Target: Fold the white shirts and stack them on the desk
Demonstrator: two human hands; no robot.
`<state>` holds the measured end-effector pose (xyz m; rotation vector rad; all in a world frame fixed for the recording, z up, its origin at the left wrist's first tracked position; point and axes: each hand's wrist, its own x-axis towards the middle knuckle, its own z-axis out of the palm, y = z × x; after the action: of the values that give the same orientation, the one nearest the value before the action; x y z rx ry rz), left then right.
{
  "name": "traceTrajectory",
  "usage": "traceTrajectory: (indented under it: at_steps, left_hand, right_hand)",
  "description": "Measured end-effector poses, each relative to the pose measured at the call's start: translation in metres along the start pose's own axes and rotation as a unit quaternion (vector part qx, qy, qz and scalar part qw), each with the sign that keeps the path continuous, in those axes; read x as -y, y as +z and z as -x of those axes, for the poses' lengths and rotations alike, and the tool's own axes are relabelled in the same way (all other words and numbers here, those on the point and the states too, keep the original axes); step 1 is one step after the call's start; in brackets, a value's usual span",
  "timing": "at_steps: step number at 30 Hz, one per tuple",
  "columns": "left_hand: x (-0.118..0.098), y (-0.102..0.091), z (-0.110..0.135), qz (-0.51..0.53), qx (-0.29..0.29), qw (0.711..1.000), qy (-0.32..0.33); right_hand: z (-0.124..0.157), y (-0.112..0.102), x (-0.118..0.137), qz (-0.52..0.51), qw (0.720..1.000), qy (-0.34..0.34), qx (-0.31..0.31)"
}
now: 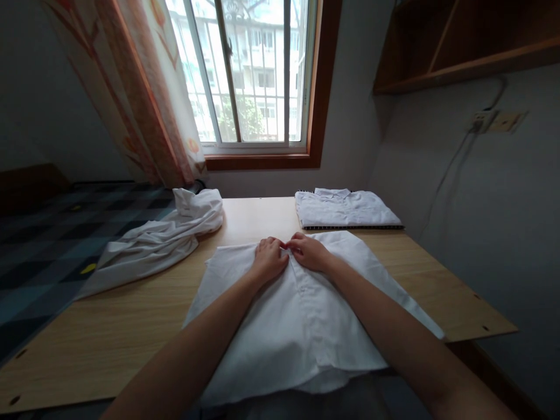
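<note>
A white shirt [301,326] lies spread flat on the wooden table [131,326] in front of me. My left hand [269,258] and my right hand [308,251] rest side by side on the shirt's far middle, near its front placket. Both have their fingers curled in and pinched on the fabric, fingertips almost touching each other. What exactly the fingertips grip on the shirt is too small to make out.
A crumpled white garment [161,239] hangs over the table's left edge. A folded white shirt [343,209] lies on a board at the back right. Behind are a window [249,76], a patterned curtain [140,99], a wall shelf [464,46] and a bed [52,233] at left.
</note>
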<state>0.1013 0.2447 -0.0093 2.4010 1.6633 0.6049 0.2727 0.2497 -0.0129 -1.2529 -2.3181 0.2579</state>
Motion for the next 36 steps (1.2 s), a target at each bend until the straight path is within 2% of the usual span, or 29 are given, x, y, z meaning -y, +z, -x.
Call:
traceTrajectory:
  at_steps: [5,10,12,16,18,23,28,36]
  left_hand:
    - [0.002,-0.004,-0.005,0.023,0.002,1.000,0.013]
    - [-0.006,-0.013,-0.004,-0.019,-0.052,0.996,0.077]
    - [-0.009,-0.015,-0.003,-0.005,-0.063,0.993,0.096]
    - [-0.004,-0.010,-0.006,0.137,-0.026,0.987,0.085]
    - [0.001,-0.004,-0.010,0.175,-0.001,0.981,0.080]
    - [0.012,0.005,-0.023,0.138,0.037,0.983,0.115]
    - [0.010,-0.002,-0.022,0.141,0.047,0.979,0.136]
    - [0.002,-0.008,-0.014,0.155,0.021,0.984,0.088]
  right_hand:
    - [-0.001,-0.005,-0.006,-0.031,0.999,0.036,-0.016]
    - [0.000,-0.003,-0.011,-0.097,0.992,0.019,-0.075]
    - [0.001,-0.001,-0.013,-0.120,0.988,0.024,-0.096]
    - [0.000,0.004,-0.016,-0.132,0.984,0.066,-0.102]
    - [-0.001,0.008,-0.016,-0.118,0.984,0.082,-0.108]
    - [-0.004,0.014,-0.015,-0.095,0.982,0.105,-0.122]
    - [-0.005,0.014,-0.014,-0.108,0.978,0.121,-0.130]
    - [-0.002,0.002,-0.011,-0.144,0.980,0.093,-0.096]
